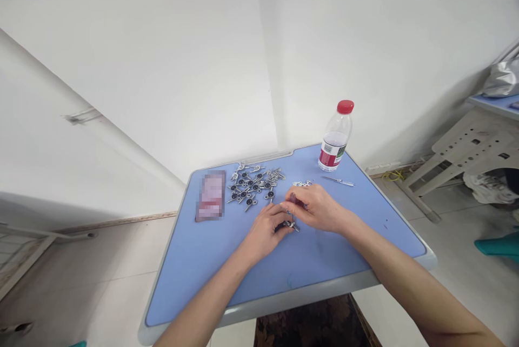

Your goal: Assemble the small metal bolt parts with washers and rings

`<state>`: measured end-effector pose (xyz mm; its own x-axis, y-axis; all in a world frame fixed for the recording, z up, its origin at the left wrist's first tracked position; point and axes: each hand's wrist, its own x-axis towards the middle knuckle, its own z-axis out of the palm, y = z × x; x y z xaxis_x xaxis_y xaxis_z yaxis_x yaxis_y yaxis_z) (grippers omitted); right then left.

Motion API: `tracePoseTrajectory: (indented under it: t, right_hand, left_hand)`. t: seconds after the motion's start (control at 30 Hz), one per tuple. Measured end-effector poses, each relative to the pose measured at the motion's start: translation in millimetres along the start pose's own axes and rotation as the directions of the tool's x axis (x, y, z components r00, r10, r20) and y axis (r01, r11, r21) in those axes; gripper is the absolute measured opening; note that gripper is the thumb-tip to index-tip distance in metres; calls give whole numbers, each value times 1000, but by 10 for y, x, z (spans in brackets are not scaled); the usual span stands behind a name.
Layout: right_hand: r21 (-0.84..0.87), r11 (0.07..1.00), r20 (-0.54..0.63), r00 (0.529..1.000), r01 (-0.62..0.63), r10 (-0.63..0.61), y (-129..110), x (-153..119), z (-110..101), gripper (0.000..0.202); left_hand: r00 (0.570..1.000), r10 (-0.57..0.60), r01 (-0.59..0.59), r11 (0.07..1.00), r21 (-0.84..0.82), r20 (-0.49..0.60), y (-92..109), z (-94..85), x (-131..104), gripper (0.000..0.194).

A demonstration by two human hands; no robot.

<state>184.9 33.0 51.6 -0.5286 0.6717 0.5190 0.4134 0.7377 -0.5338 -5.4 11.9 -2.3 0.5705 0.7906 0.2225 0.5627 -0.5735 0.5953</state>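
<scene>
My left hand [265, 228] rests near the middle of the blue table [194, 277], its fingers closed around a small metal part [291, 225] with a dark piece. My right hand [318, 208] is just above and to the right, pinching the reddish-brown handle of a small tool [293, 197] held upright over that part. The tool's tip is too small to make out. Beyond my left hand lies a loose group of metal parts with round black pieces [255, 187]. Small flat metal pieces [302, 183] lie behind my right hand.
A phone-like object [211, 195], blurred out, lies at the table's left. A water bottle with a red cap [334, 139] stands at the back right, near a thin pointed tool [338, 180]. A white wall [203, 66] rises behind. Another table [497, 106] is at the far right.
</scene>
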Motion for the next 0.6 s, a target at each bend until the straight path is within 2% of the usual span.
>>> tracePoseTrajectory:
  t: [0.3, 0.43, 0.6]
  right_hand:
    - [-18, 999, 47, 998, -43, 44, -36, 19, -43, 16]
    - [-6, 999, 62, 997, -42, 42, -58, 18, -61, 17]
    - [-5, 1000, 142, 990, -25, 25, -48, 18, -127, 19]
  left_hand:
    - [999, -15, 16, 1000, -14, 43, 57, -58, -20, 19]
    - [999, -21, 22, 999, -24, 24, 66, -52, -26, 22]
    - [999, -46, 46, 999, -25, 18, 41, -25, -13, 16]
